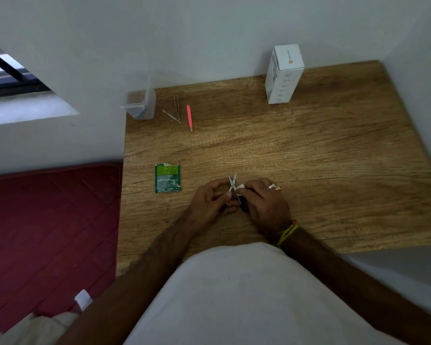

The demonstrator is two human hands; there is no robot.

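Observation:
Small scissors (232,181) with their blades spread apart point away from me over the wooden table (309,150). My left hand (209,200) grips the scissors by their near end, fingers curled round it. My right hand (264,205), wearing rings, pinches a small white wipe (240,188) against the blades just right of the pivot. The handles are hidden between both hands. A torn green sachet (167,178) lies flat on the table to the left of my hands.
Two metal tweezers (174,109) and a pink tool (189,118) lie at the back left, beside a clear plastic container (139,105). A white box (283,73) stands upright at the back. A red mattress (47,232) lies left of the table.

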